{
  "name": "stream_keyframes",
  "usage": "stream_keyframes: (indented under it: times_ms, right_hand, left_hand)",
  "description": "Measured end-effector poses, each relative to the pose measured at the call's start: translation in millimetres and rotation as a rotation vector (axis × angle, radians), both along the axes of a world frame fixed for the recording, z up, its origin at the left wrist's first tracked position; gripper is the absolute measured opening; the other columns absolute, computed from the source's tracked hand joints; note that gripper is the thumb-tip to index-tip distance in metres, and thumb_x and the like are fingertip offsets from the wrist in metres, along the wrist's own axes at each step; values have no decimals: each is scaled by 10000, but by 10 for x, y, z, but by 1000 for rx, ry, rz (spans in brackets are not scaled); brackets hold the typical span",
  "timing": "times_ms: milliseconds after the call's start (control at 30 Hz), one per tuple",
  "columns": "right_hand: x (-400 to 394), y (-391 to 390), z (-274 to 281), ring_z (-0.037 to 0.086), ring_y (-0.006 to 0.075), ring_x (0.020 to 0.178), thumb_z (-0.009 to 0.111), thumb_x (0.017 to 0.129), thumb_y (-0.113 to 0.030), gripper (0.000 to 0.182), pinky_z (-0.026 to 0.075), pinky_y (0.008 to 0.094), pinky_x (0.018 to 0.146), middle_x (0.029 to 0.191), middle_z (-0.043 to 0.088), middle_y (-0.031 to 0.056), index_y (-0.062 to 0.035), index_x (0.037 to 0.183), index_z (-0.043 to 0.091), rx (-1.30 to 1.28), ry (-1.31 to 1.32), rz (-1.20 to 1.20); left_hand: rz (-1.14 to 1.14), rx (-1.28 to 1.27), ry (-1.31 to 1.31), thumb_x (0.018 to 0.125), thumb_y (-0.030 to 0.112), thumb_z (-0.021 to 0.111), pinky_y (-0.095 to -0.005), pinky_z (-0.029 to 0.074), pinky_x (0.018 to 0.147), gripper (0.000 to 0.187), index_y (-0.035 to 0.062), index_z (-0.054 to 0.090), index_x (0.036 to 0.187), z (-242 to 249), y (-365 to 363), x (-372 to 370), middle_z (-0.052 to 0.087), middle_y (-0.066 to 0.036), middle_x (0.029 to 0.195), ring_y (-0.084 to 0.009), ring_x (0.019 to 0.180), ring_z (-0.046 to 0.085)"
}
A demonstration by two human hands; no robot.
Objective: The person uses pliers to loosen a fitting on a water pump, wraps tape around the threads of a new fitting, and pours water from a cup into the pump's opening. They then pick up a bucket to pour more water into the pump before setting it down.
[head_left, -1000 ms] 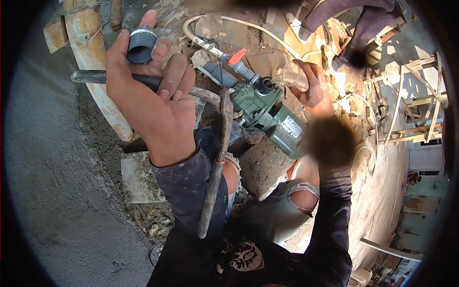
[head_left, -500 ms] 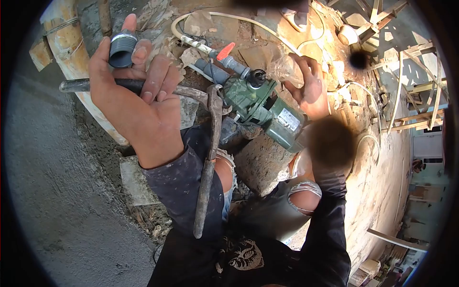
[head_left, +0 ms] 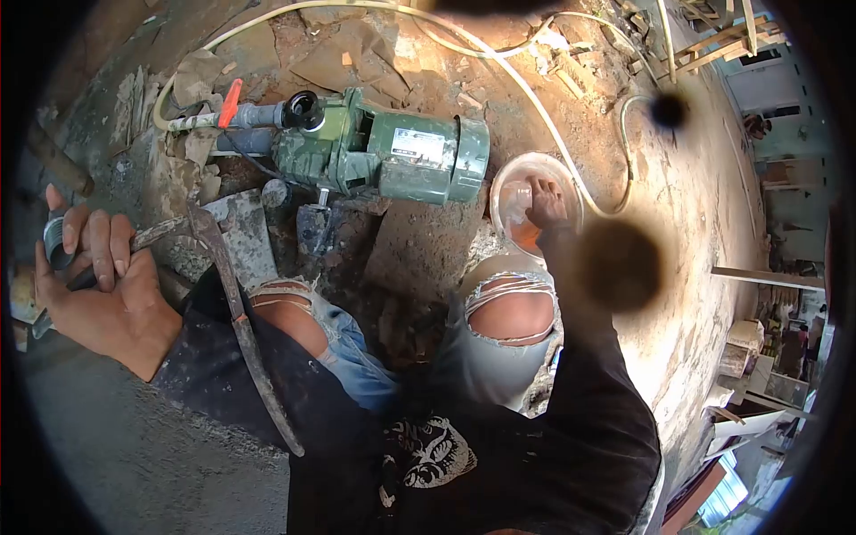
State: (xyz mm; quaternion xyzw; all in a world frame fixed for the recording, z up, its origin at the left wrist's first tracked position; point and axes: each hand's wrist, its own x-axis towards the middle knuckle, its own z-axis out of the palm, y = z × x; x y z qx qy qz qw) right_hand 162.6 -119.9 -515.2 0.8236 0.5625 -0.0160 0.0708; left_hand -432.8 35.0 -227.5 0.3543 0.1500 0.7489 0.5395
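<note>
My left hand (head_left: 116, 290), at the far left, is closed around one handle of long, worn pliers (head_left: 234, 308). Their other handle lies across my dark sleeve. The same hand also keeps a grey threaded pipe fitting (head_left: 59, 242) between thumb and fingers. My right hand (head_left: 548, 205) reaches down inside a round pail (head_left: 510, 178), its fingers apart; I see nothing in them. Between my hands, a green water pump (head_left: 383, 147) rests on its side, with a dark open port (head_left: 304, 111) facing up and a red-handled valve (head_left: 231, 102) on its pipe.
A pale hose (head_left: 535, 94) loops behind the pump and past the pail. Below the pump are a concrete block (head_left: 423, 245) and a flat slab (head_left: 242, 234). Wet grey cement (head_left: 116, 428) lies at lower left. Planks (head_left: 767, 279) and scrap stand at right.
My view has shifted, so the pump sits further left and up. My right hand has left the clear plastic item beside the pump and reached into the pail. My left hand still keeps the pliers and fitting.
</note>
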Motion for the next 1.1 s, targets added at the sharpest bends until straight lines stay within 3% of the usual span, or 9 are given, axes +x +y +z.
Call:
stream_keyframes:
  times_ms: [200,433,533,567,633,667,733,800,1100]
  right_hand:
    - [-202,-411,-776,438,271,1304,651,784,-137,572,376,543,1022,1336,520,75,-232,1324,484,-102,-206,-101]
    - [-207,-642,-1126,429,308,1323,496,927,-225,459,359,603,1031,1394,491,105,-226,1383,445,-23,-240,-184]
    - [-112,-619,-1246,480,348,1287,551,939,-236,423,418,578,997,1368,522,120,-173,1347,455,-8,-39,-184]
    - [-182,-549,-1018,480,348,1287,551,939,-236,423,418,578,997,1368,522,120,-173,1347,455,-1,-42,-175]
    - [-471,-387,-225,554,318,1222,660,904,-122,441,495,483,955,1318,565,110,-125,1295,456,49,682,-398]
    - [-345,-433,-411,554,318,1222,660,904,-122,441,495,483,955,1318,565,110,-125,1295,456,49,676,-391]
    - [-48,-535,-791,597,241,1155,768,798,8,575,525,368,928,1265,591,82,-109,1261,448,573,1347,-263]
    - [-277,-360,-238,576,190,1167,799,724,80,674,518,351,944,1248,585,60,-107,1266,446,595,1331,-337]
    - [-1218,779,1622,580,188,1169,839,753,-54,628,451,342,1028,1235,606,85,-49,1268,481,798,1024,204]
  left_hand:
    - [1,-25,29,961,184,453,-251,269,436,481,-126,414,1327,101,-42,110,459,-53,819,-78,473,261]
    - [20,-31,55,976,191,440,-252,260,430,456,-118,436,1311,110,-25,141,434,-49,790,-79,473,251]
    - [29,-35,57,983,199,424,-249,256,427,453,-111,440,1312,139,-40,164,437,-45,787,-77,464,242]
    - [9,-31,51,977,201,434,-251,255,434,461,-104,437,1322,141,-49,138,441,-42,792,-78,465,240]
    - [0,-33,42,971,202,444,-253,255,441,469,-97,434,1332,133,-54,114,444,-39,797,-80,466,237]
    - [14,-36,44,971,203,443,-250,254,438,469,-97,434,1332,133,-57,121,445,-39,798,-79,464,240]
    - [30,-34,35,972,203,442,-247,253,435,469,-96,434,1333,135,-63,119,446,-38,799,-78,463,242]
    - [63,-46,40,971,204,445,-241,251,433,470,-95,434,1333,121,-62,121,449,-36,797,-75,460,243]
    - [-32,4,-13,998,241,408,-235,256,408,477,-94,419,1338,73,-49,53,453,-32,813,-60,462,250]
